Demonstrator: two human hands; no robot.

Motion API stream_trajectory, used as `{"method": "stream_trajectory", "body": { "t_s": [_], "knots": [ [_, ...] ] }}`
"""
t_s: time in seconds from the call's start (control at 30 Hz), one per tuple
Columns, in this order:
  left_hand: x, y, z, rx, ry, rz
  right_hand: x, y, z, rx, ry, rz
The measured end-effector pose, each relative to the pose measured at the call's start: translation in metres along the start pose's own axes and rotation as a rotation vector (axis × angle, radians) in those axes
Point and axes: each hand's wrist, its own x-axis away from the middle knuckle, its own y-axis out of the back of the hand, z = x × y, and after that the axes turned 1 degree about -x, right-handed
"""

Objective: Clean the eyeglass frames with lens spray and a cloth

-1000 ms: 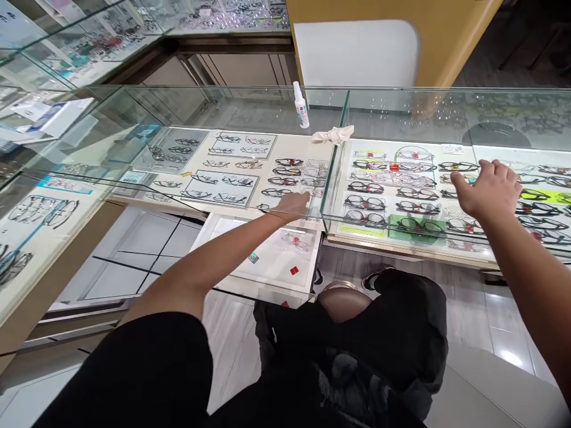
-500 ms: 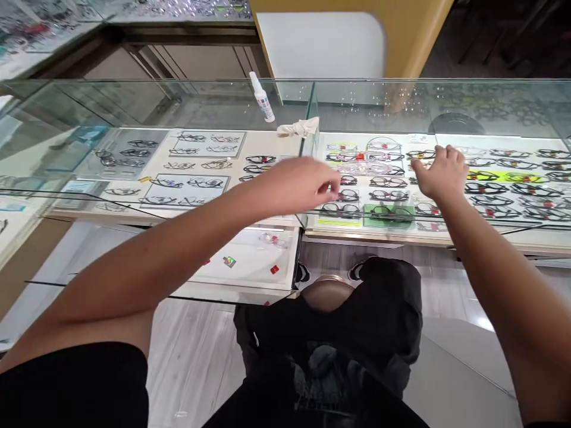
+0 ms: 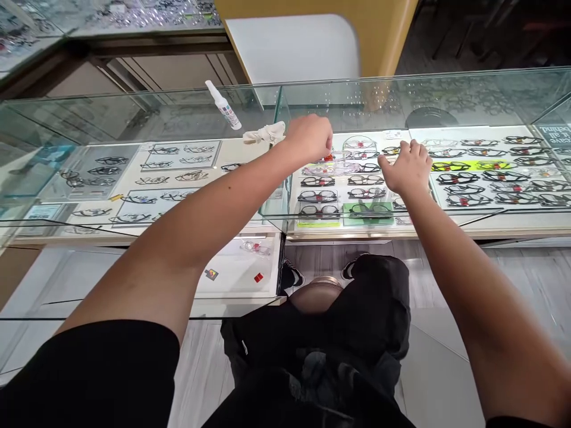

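Observation:
Rows of eyeglasses, among them a black-framed pair [image 3: 318, 196], lie in a glass display case. My left hand [image 3: 310, 135] is over the back left of the right-hand section, fingers curled down beside a clear pair with a red tag [image 3: 329, 158]; whether it grips anything is hidden. Farther right, my right hand [image 3: 409, 168] has its fingers spread, palm down, at the glasses near the middle, and holds nothing. A crumpled white cloth [image 3: 264, 134] sits just left of my left hand. The white spray bottle [image 3: 224, 107] stands tilted in view behind it.
A glass divider [image 3: 279, 113] splits the case. At the lower left, an open drawer [image 3: 232, 285] holds a clear pair and a red tag [image 3: 259, 277]. A green cloth [image 3: 368, 219] lies under glasses near the front edge. My knees are below the case.
My left hand has moved back and up from over the front rows to the back row. The view has shifted, so the case appears farther left. My right hand remains spread at the glasses.

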Motion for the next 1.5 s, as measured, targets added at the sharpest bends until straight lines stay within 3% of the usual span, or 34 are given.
{"method": "stream_trajectory", "body": {
  "t_s": [0.17, 0.27, 0.37, 0.47, 0.57, 0.63, 0.73, 0.83, 0.93, 1.17, 1.3, 1.5],
  "knots": [
    [0.001, -0.003, -0.003, -0.047, -0.015, -0.031, 0.002, 0.002, 0.001, -0.003, 0.003, 0.018],
    [0.016, 0.010, 0.002, -0.019, -0.010, -0.104, 0.002, 0.002, 0.001, -0.009, 0.009, 0.009],
    [0.055, 0.038, 0.009, 0.021, -0.041, -0.176, 0.002, 0.000, 0.000, 0.007, 0.009, 0.009],
    [0.115, 0.068, 0.020, 0.014, -0.026, -0.159, 0.002, 0.001, 0.000, 0.022, 0.007, 0.016],
    [0.179, 0.084, 0.037, -0.005, 0.035, -0.012, 0.005, 0.005, 0.002, 0.015, 0.002, 0.015],
    [0.215, 0.082, 0.054, 0.002, 0.081, 0.162, 0.008, 0.009, 0.004, 0.007, -0.006, 0.021],
    [0.255, 0.061, 0.080, 0.074, 0.128, 0.437, 0.011, 0.012, 0.006, 0.001, -0.019, 0.026],
    [0.275, 0.026, 0.104, 0.135, 0.184, 0.638, 0.011, 0.012, 0.006, 0.004, -0.032, 0.016],
    [0.278, -0.011, 0.129, 0.139, 0.233, 0.699, 0.010, 0.011, 0.004, 0.019, -0.048, 0.016],
    [0.243, -0.087, 0.195, 0.078, 0.296, 0.605, 0.010, 0.009, 0.003, 0.050, -0.057, 0.000],
    [0.215, -0.110, 0.213, -0.010, 0.385, 0.498, 0.011, 0.011, 0.004, 0.047, -0.068, 0.002],
    [0.176, -0.124, 0.216, -0.036, 0.350, 0.347, 0.010, 0.013, 0.006, 0.039, -0.077, 0.003]
  ]
}}
